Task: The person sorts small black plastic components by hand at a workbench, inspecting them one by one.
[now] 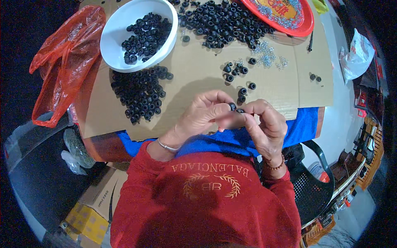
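My left hand point(202, 113) and my right hand point(268, 126) meet just above the table's near edge. Between the left thumb and forefinger is pinched a small round black part point(232, 106). The right fingertips close on another small black piece point(240, 110) right beside it; whether the two are joined I cannot tell. Just beyond my hands lie several loose black ring-shaped parts point(242, 91) with hollow centres. Farther up, small clear pieces point(265, 54) are scattered next to a large heap of black parts point(219, 22).
A white bowl point(108, 41) holding black parts stands on the cardboard point(285, 82), with a dense cluster point(140, 93) below it. At the far right sits a red tray point(285, 29) of clear pieces. A red plastic bag point(68, 53) hangs over the left edge; a dark chair point(316, 190) is at right.
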Demonstrator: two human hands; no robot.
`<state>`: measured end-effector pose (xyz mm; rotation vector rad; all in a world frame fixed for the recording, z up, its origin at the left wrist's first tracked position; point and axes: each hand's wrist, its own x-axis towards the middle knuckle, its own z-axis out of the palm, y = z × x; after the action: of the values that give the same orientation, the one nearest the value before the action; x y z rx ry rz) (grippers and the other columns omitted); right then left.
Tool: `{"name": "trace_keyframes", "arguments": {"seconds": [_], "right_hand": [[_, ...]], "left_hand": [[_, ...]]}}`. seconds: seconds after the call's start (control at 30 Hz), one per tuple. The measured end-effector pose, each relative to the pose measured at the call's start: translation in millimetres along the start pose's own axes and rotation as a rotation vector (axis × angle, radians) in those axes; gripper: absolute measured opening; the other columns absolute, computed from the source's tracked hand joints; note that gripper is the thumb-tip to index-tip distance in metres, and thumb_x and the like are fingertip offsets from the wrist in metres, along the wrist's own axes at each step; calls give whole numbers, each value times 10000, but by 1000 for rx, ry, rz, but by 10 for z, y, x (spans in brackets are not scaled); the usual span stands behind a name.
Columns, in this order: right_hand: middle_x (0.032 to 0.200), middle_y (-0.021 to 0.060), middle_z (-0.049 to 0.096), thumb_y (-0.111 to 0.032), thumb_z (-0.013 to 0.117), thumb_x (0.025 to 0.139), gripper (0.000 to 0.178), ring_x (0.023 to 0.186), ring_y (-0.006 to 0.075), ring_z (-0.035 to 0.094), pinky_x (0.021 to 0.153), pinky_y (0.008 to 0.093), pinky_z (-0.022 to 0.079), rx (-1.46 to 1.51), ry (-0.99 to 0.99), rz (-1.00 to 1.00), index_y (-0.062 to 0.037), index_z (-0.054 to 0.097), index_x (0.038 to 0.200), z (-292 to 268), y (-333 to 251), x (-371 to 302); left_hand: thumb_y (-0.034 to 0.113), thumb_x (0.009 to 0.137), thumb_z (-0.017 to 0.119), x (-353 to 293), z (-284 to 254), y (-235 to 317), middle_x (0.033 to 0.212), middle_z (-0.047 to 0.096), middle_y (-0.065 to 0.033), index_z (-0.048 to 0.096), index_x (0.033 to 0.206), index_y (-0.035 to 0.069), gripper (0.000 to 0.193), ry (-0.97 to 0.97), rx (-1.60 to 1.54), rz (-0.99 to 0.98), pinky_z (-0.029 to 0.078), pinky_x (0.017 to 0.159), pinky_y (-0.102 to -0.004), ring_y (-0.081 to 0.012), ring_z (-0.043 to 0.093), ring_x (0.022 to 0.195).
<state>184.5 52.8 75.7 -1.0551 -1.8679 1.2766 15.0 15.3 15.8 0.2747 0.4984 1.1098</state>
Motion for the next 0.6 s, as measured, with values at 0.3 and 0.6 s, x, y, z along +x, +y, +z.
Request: {"name": "trace_keyframes", "arguments": {"seconds": [0.3, 0.6], "right_hand": [[719, 95, 587, 69, 631, 703, 112, 614, 178, 566, 540, 261, 424, -193, 30, -143, 19, 554, 767, 35, -7, 21], [705, 85, 580, 74, 648, 686, 138, 598, 171, 558, 521, 260, 423, -284, 8, -198, 9, 571, 780, 39, -36, 51]], "left_hand": [[137, 826, 624, -2, -21, -7, 740, 595, -73, 567, 941, 5, 184, 14, 84, 6, 494, 474, -265, -132, 574, 581], [142, 832, 619, -2, -46, -20, 739, 597, -74, 564, 933, 6, 178, 35, 185, 21, 499, 485, -260, -126, 576, 587]]}}
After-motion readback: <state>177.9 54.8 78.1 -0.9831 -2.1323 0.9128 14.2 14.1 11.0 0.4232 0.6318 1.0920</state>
